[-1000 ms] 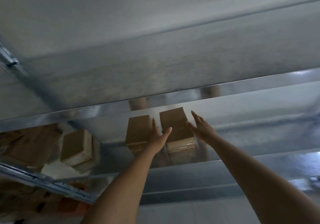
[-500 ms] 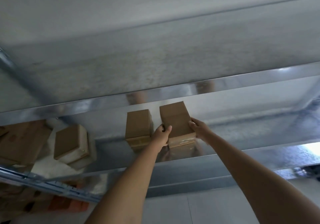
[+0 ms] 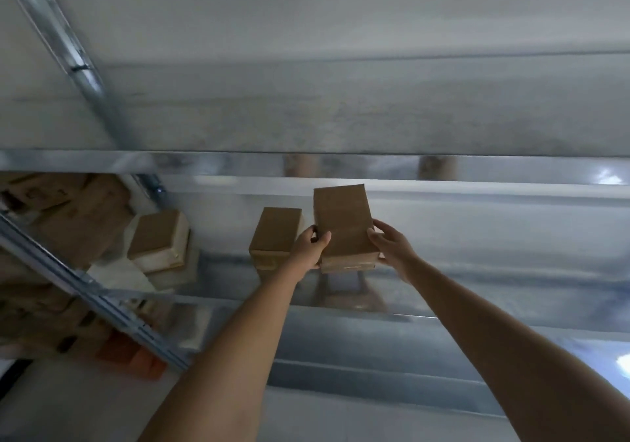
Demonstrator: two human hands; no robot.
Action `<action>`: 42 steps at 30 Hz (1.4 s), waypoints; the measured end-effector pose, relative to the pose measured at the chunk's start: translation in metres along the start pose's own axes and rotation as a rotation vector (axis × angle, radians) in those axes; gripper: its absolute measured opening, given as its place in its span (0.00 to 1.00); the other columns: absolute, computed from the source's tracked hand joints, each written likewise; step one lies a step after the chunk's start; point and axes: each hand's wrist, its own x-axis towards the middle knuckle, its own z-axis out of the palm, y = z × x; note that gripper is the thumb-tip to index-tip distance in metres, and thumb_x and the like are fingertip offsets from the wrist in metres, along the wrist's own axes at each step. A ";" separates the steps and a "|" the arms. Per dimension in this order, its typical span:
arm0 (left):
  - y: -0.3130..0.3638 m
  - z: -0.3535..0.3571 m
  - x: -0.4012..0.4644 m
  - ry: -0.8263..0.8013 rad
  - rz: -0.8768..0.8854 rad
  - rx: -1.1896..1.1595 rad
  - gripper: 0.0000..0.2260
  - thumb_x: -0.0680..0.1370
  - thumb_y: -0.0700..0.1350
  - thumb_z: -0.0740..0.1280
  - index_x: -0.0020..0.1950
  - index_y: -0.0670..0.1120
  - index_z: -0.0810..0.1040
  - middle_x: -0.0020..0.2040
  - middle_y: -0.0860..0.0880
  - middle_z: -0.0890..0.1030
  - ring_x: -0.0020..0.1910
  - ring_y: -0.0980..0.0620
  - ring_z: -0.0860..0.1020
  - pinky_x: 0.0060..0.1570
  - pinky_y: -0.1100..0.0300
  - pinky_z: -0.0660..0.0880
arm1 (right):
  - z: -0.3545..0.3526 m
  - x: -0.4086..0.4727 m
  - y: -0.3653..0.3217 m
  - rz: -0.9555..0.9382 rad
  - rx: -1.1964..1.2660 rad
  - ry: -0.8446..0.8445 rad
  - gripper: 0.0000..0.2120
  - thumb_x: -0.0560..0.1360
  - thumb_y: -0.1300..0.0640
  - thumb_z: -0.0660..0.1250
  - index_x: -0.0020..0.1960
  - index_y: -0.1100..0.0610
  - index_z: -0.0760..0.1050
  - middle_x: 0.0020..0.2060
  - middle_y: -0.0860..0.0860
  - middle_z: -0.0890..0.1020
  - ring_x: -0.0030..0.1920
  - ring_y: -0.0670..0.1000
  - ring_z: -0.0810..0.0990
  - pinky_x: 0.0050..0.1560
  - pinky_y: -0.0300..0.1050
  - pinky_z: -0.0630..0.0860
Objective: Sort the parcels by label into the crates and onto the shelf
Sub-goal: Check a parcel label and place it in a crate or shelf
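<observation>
A brown cardboard parcel [image 3: 342, 226] is on the metal shelf [image 3: 477, 271], held from both sides. My left hand [image 3: 309, 249] grips its left edge, fingers curled round it. My right hand [image 3: 392, 247] grips its right edge. Its front end seems slightly raised off the shelf. A second brown parcel [image 3: 276, 233] stands just to its left, close to my left hand. A third parcel [image 3: 158, 238] with pale sides sits farther left on the same shelf. No label is visible on any of them.
The upper shelf board [image 3: 341, 117] hangs low overhead, with a metal rail [image 3: 204, 161] along its front. More cardboard boxes [image 3: 68, 216] pile up at far left behind a slanted metal upright [image 3: 85, 291]. An orange crate [image 3: 136, 359] shows below left.
Both hands went from spread open near the parcel to gripping its sides. The parcel has come up and forward a little, and the view has shifted.
</observation>
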 end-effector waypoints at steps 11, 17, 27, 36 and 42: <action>0.030 -0.043 -0.045 -0.124 -0.002 -0.052 0.28 0.81 0.56 0.60 0.78 0.47 0.59 0.76 0.45 0.65 0.72 0.42 0.68 0.68 0.44 0.70 | 0.020 -0.061 -0.044 -0.011 0.120 0.065 0.19 0.83 0.45 0.57 0.72 0.48 0.69 0.66 0.51 0.74 0.66 0.56 0.73 0.63 0.53 0.69; 0.021 -0.066 -0.078 -0.271 0.004 -0.094 0.27 0.81 0.54 0.61 0.78 0.49 0.58 0.77 0.45 0.62 0.73 0.41 0.67 0.62 0.50 0.76 | 0.032 -0.093 -0.036 0.063 0.253 0.159 0.20 0.81 0.53 0.63 0.72 0.48 0.67 0.64 0.55 0.75 0.67 0.57 0.71 0.54 0.50 0.69; 0.018 -0.061 -0.160 -0.293 0.078 -0.069 0.29 0.84 0.48 0.56 0.78 0.66 0.44 0.80 0.51 0.50 0.76 0.40 0.60 0.63 0.42 0.75 | 0.014 -0.169 -0.043 0.200 0.237 -0.146 0.12 0.78 0.52 0.67 0.53 0.61 0.75 0.46 0.56 0.76 0.44 0.54 0.75 0.37 0.41 0.72; 0.036 -0.043 -0.228 -0.102 0.044 -0.030 0.37 0.73 0.62 0.69 0.71 0.45 0.56 0.62 0.49 0.70 0.57 0.50 0.71 0.55 0.57 0.68 | 0.033 -0.234 -0.050 0.097 0.110 -0.091 0.33 0.67 0.54 0.76 0.67 0.57 0.65 0.61 0.58 0.76 0.53 0.55 0.80 0.49 0.53 0.80; 0.038 -0.065 -0.249 -0.125 0.130 -0.028 0.48 0.60 0.69 0.73 0.70 0.46 0.57 0.60 0.50 0.72 0.57 0.51 0.73 0.53 0.56 0.70 | 0.044 -0.266 -0.052 -0.009 0.222 -0.083 0.26 0.75 0.52 0.69 0.69 0.55 0.65 0.56 0.58 0.79 0.50 0.56 0.81 0.44 0.47 0.79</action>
